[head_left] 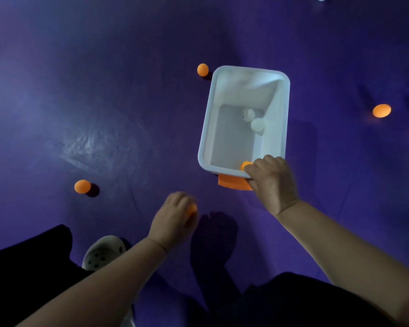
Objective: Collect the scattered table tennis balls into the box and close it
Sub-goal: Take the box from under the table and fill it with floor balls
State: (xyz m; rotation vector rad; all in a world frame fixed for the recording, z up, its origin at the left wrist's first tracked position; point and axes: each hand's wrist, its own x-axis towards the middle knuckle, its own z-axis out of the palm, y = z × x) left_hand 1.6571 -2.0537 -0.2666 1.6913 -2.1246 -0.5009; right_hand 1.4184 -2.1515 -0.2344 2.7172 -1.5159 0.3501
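The box (284, 109), white and without a lid, stands on the purple floor (85, 95), its long side running away from the person. Two white balls (257, 124) lie touching each other on its bottom, towards the far right.

The right hand (273, 182) grips the box at its near right corner: the fingers (270, 161) are curled over the rim and the thumb lies below it on the outside, beside an orange latch (233, 182) that juts from the near wall. An orange bit (245, 165) shows inside the rim right at the fingertips; whether it is a ball or part of the latch cannot be told.

The left hand (175, 220) hangs over the floor near the box's near end, apart from it. It is blurred, with the fingers curled round an orange held ball (193, 208), of which only an edge shows.

Three more orange balls lie loose on the floor. The far ball (202, 69) sits just beside the box's far left corner. The left ball (82, 186) rests well to the left of the left hand. The right ball (381, 110) lies well to the right of the box.

A pale clog (102, 253) shows under the left forearm, next to dark trousers (21, 267).
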